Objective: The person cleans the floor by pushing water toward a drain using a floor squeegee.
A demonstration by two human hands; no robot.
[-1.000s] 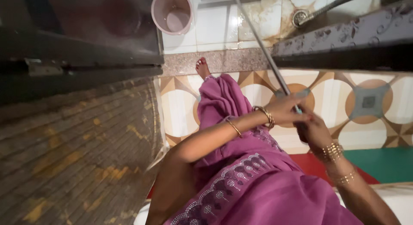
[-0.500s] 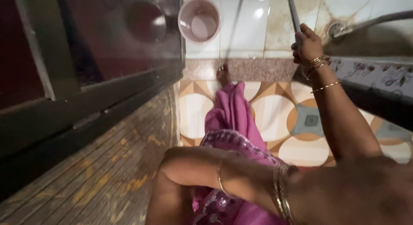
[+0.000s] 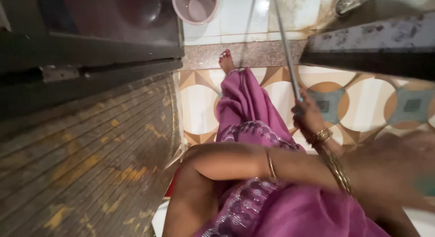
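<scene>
since half a second ago the right hand (image 3: pixel 308 112) has dropped from high on the pole (image 3: pixel 285 46) to a lower spot, and the view has swung so the bucket (image 3: pixel 195 6) now sits at the top edge, cut off. the right hand is closed around the thin grey pole, fingers wrapped over it, gold bangles (image 3: pixel 322 136) at the wrist. the pole runs up and slightly left from the grip, over the patterned floor (image 3: pixel 199 105) and the stone sill (image 3: pixel 253 53), onto the white tiles at the top of the frame; its lower end is hidden behind the fist. the left arm crosses the lower frame from left to right, with one thin bangle (image 3: pixel 271 164) mid-forearm and more bangles further right, but the left hand itself is a close dark blur at the right edge (image 3: pixel 394 173), so i cannot tell whether it is open or holds anything. a purple sari (image 3: pixel 244 105) hangs down between the arms to a bare foot (image 3: pixel 225 61) that rests on the edge of the sill. the pink bucket stands on the white tiles beyond the sill, well apart from the pole. a dark door frame (image 3: pixel 90 51) fills the upper left, with a worn ribbed door panel (image 3: pixel 81 164) below it. a dark speckled counter (image 3: pixel 371 42) juts in at the upper right, just beside the pole, with a metal pipe (image 3: pixel 358 1) above it.
</scene>
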